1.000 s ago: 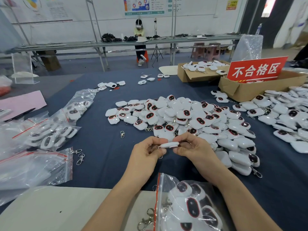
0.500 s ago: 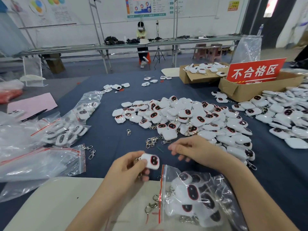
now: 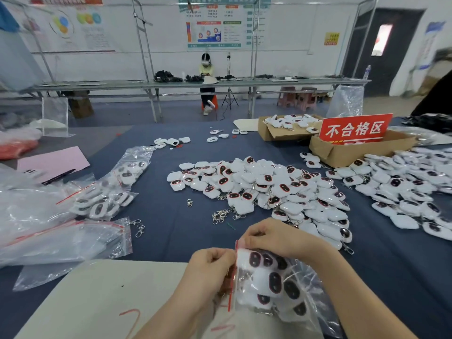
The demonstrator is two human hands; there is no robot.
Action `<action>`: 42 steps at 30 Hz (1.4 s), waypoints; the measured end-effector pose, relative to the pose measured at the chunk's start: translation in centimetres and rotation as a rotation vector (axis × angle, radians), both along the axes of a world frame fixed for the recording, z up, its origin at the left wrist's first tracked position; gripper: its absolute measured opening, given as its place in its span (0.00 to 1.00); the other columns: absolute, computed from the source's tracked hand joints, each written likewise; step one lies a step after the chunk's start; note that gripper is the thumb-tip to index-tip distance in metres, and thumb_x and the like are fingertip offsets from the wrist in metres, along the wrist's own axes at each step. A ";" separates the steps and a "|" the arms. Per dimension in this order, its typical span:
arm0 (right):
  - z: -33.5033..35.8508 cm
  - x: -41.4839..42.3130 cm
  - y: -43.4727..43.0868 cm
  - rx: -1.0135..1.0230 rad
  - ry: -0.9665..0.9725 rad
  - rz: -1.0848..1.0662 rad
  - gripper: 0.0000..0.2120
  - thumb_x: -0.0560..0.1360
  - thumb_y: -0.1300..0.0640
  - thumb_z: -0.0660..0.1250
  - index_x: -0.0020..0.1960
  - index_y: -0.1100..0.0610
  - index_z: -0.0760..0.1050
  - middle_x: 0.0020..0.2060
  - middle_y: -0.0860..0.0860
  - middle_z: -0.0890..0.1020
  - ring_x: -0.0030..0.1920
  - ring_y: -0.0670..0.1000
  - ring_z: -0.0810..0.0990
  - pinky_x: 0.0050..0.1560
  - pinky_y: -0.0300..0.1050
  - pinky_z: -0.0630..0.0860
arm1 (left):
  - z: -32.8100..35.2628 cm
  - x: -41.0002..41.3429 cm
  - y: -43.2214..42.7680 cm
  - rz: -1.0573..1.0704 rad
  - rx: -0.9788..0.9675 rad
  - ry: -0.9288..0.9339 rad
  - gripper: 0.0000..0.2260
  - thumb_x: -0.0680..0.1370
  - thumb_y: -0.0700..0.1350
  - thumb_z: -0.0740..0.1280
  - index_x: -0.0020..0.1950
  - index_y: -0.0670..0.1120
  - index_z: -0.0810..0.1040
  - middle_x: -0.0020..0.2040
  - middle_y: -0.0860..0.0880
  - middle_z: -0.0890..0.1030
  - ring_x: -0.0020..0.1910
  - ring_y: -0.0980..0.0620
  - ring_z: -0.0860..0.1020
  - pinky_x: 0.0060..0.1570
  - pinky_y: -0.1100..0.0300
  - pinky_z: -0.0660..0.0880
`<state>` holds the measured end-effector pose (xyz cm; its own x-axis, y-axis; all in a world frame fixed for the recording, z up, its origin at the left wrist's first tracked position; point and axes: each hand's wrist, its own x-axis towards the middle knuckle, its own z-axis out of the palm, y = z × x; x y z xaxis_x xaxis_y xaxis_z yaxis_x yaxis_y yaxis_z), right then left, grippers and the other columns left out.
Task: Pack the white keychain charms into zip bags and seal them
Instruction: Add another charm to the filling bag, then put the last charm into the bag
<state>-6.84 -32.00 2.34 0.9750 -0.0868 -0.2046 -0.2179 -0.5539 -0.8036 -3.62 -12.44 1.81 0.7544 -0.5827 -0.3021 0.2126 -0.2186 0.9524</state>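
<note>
A clear zip bag [image 3: 276, 285] with a red zip strip lies near the table's front edge, filled with several white keychain charms with dark oval faces. My left hand [image 3: 210, 272] is closed at the bag's mouth, fingers pressed against the red strip. My right hand [image 3: 274, 238] pinches the top end of the same mouth. The charm I held earlier is no longer visible in my fingers. A large heap of loose white charms [image 3: 264, 189] lies just beyond my hands on the blue cloth.
Filled zip bags [image 3: 107, 199] and empty ones [image 3: 58, 241] lie at left. Loose metal clasps [image 3: 220, 215] sit before the heap. More charms [image 3: 406, 192] spread at right, behind them a cardboard box [image 3: 342, 152] with a red sign. A beige board [image 3: 97, 297] lies at the front.
My left hand brought the single charm down to the bag's mouth, and it is out of sight now. My right hand moved from the heap to the bag's top edge.
</note>
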 end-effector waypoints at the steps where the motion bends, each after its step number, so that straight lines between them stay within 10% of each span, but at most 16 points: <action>1: -0.1 0.0 0.0 0.005 -0.011 -0.004 0.07 0.76 0.43 0.70 0.46 0.44 0.85 0.43 0.38 0.86 0.46 0.36 0.83 0.51 0.34 0.76 | -0.1 0.0 -0.1 -0.029 0.046 -0.054 0.13 0.80 0.40 0.65 0.35 0.43 0.75 0.31 0.45 0.69 0.28 0.51 0.64 0.28 0.59 0.60; 9: -0.6 0.8 -0.4 0.034 -0.008 0.001 0.14 0.77 0.40 0.68 0.50 0.49 0.85 0.41 0.47 0.86 0.39 0.39 0.81 0.43 0.33 0.77 | -0.7 3.2 0.1 -0.196 0.245 -0.379 0.23 0.83 0.57 0.62 0.32 0.45 0.75 0.28 0.53 0.78 0.26 0.53 0.73 0.32 0.60 0.70; 16: -2.2 2.6 -2.5 0.174 -0.132 -0.286 0.06 0.82 0.53 0.64 0.58 0.49 0.76 0.50 0.49 0.81 0.40 0.43 0.84 0.36 0.36 0.79 | -3.1 8.0 -2.1 -0.077 0.342 -0.777 0.07 0.83 0.52 0.63 0.58 0.56 0.79 0.51 0.59 0.80 0.46 0.62 0.78 0.45 0.72 0.71; 23: -3.4 2.9 -3.2 0.562 -0.191 -0.458 0.09 0.83 0.60 0.62 0.62 0.56 0.71 0.58 0.56 0.78 0.31 0.47 0.83 0.32 0.40 0.81 | -3.3 10.4 -8.9 -0.205 0.593 -1.122 0.21 0.83 0.57 0.61 0.76 0.56 0.66 0.71 0.53 0.66 0.70 0.51 0.67 0.55 0.50 0.75; 28: -3.5 2.8 -3.5 0.570 -0.235 -0.442 0.16 0.82 0.58 0.64 0.68 0.52 0.69 0.56 0.54 0.80 0.34 0.49 0.84 0.34 0.42 0.82 | -3.3 10.1 -9.3 -0.109 0.459 -1.116 0.13 0.84 0.57 0.57 0.61 0.54 0.76 0.56 0.54 0.76 0.59 0.53 0.74 0.51 0.51 0.75; 32: -3.7 2.9 -3.2 0.388 -0.313 -0.366 0.07 0.80 0.54 0.68 0.54 0.42 0.81 0.43 0.45 0.84 0.36 0.48 0.84 0.29 0.42 0.80 | -4.1 8.8 -7.9 -0.071 0.248 -0.987 0.17 0.84 0.59 0.53 0.42 0.54 0.73 0.36 0.55 0.77 0.39 0.55 0.75 0.40 0.55 0.70; 42: -4.6 2.9 -3.4 0.335 -0.368 -0.335 0.04 0.78 0.53 0.70 0.48 0.45 0.84 0.33 0.51 0.84 0.32 0.48 0.82 0.29 0.38 0.78 | -3.7 9.2 -7.2 -0.042 -0.200 -0.508 0.09 0.80 0.50 0.71 0.60 0.57 0.82 0.47 0.54 0.85 0.43 0.59 0.81 0.47 0.67 0.77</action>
